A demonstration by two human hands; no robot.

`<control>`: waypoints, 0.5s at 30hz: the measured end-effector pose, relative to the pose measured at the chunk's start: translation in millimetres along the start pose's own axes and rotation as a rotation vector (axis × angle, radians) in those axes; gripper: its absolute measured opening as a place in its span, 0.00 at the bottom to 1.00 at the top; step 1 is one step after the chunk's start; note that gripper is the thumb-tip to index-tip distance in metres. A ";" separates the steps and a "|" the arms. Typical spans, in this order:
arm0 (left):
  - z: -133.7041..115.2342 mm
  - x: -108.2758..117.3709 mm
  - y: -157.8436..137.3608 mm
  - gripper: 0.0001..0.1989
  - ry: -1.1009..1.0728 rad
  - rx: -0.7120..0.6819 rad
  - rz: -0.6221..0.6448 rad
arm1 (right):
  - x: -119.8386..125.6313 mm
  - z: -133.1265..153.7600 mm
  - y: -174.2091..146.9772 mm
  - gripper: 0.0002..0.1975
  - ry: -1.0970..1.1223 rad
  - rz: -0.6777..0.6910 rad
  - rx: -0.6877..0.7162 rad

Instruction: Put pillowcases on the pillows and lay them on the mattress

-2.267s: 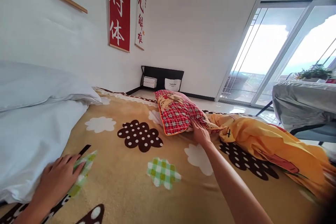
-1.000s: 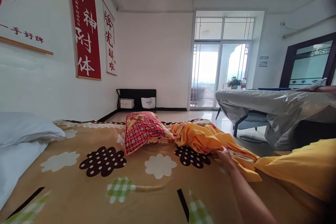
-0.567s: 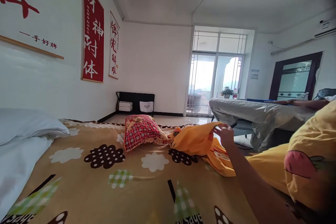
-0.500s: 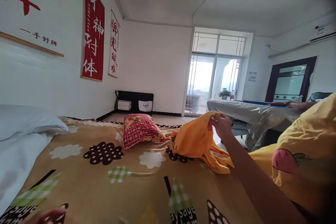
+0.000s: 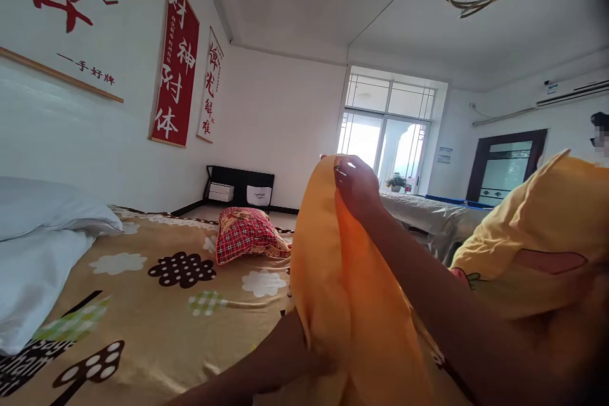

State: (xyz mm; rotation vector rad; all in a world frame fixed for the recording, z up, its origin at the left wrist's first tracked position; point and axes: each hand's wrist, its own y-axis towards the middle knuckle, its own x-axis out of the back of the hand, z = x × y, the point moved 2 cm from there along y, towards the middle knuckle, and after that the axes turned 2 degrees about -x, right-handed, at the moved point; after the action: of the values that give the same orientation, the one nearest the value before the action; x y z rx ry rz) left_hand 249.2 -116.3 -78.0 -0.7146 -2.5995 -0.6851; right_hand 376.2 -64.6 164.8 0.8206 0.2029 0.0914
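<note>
An orange pillowcase [image 5: 318, 254] hangs upright in front of me, above the bed. The fingers of my right hand [image 5: 356, 187] are closed on its top edge. From the bottom, my left forearm [image 5: 266, 355] reaches up to the pillowcase and passes behind or inside the fabric. That hand is hidden by the cloth, so its fingers do not show. At the right is a plump yellow pillow [image 5: 533, 247] with fruit and carrot prints, close to my right forearm.
A patterned tan bedspread [image 5: 157, 336] covers the bed. On it lie a red plaid pillow [image 5: 247, 231] and, at the left, white pillows [image 5: 52, 216]. Behind stand a plastic-covered table [image 5: 413, 209] and a low black bench [image 5: 238, 181]. Part of another person [image 5: 600, 124] shows at the far right.
My right hand has lifted the pillowcase off the bed, bringing it up, left and closer. My left arm has come in from the lower left to the cloth. The view has tilted up slightly.
</note>
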 end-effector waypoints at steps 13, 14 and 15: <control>6.2 274.2 -45.3 0.12 0.641 0.348 -0.922 | 72.6 -25.7 -7.4 0.03 -0.518 -0.108 -0.035; 3.6 282.5 -47.0 0.14 0.582 0.337 -0.932 | 77.6 -41.3 -5.0 0.03 -0.647 -0.104 -0.089; 2.1 288.6 -48.7 0.16 0.495 0.319 -0.912 | 83.3 -56.2 -1.1 0.03 -0.801 -0.099 -0.129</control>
State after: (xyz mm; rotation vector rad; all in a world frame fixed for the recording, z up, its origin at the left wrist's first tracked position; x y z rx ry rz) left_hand -11.4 -42.8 33.4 0.7073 -2.3630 -0.5438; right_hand 445.5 -11.8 114.7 0.6632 -0.5126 -0.3146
